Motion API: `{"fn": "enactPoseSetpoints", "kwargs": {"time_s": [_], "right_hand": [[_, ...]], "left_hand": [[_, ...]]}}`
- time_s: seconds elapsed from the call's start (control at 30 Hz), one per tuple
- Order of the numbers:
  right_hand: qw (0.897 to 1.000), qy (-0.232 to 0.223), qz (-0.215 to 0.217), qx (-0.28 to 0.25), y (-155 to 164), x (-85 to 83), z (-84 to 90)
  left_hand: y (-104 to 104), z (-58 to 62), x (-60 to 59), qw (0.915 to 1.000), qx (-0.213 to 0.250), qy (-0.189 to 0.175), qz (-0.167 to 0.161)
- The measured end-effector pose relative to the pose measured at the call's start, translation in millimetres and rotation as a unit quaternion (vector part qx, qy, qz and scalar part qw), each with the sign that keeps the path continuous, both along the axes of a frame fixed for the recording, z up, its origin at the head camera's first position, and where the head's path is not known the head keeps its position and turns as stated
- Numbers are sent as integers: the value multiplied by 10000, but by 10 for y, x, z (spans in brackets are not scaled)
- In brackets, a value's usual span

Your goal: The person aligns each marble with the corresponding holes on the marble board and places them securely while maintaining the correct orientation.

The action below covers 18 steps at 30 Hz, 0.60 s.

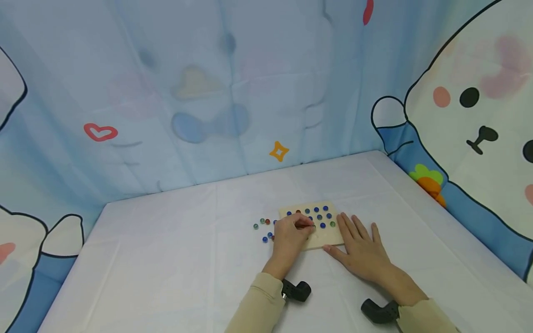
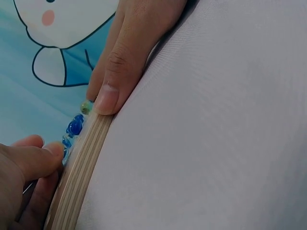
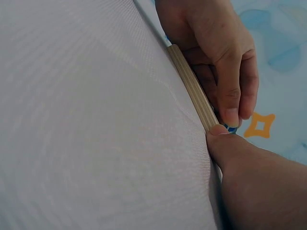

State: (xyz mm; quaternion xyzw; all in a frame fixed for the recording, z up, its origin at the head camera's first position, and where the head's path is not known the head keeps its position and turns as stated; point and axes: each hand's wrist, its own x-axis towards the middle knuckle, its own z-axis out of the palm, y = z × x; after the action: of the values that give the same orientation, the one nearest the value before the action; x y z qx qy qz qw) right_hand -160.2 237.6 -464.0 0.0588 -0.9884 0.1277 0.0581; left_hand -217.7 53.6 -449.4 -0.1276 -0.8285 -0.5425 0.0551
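A pale wooden board (image 1: 326, 238) lies on the white table, with several blue marbles (image 1: 319, 217) and a green marble (image 1: 332, 224) in its holes. My left hand (image 1: 307, 226) is curled over the board's left part, its fingertips (image 3: 230, 114) pinching a blue marble (image 3: 233, 129) at the board's surface. My right hand (image 1: 350, 237) lies flat and open on the cloth beside the board's right edge. Its thumb (image 2: 109, 93) presses against the board's layered front edge (image 2: 84, 163). In the left wrist view, blue marbles (image 2: 74, 125) and the green marble (image 2: 86, 106) show above that edge.
A few loose marbles (image 1: 263, 224), green, red and blue, lie on the cloth left of the board. The white-covered table (image 1: 166, 259) is walled by cartoon-print blue curtains (image 1: 208, 92) at the back and both sides. Black wrist camera mounts (image 1: 296, 291) sit at both cuffs.
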Motion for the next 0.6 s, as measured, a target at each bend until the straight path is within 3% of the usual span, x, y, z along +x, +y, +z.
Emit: {"fn": "enactPoseSetpoints", "kwargs": {"time_s": [0.6], "right_hand": [[10000, 24, 26, -55, 13, -14, 0]], "left_hand": [[58, -58, -1, 9993, -93, 360, 5]]}}
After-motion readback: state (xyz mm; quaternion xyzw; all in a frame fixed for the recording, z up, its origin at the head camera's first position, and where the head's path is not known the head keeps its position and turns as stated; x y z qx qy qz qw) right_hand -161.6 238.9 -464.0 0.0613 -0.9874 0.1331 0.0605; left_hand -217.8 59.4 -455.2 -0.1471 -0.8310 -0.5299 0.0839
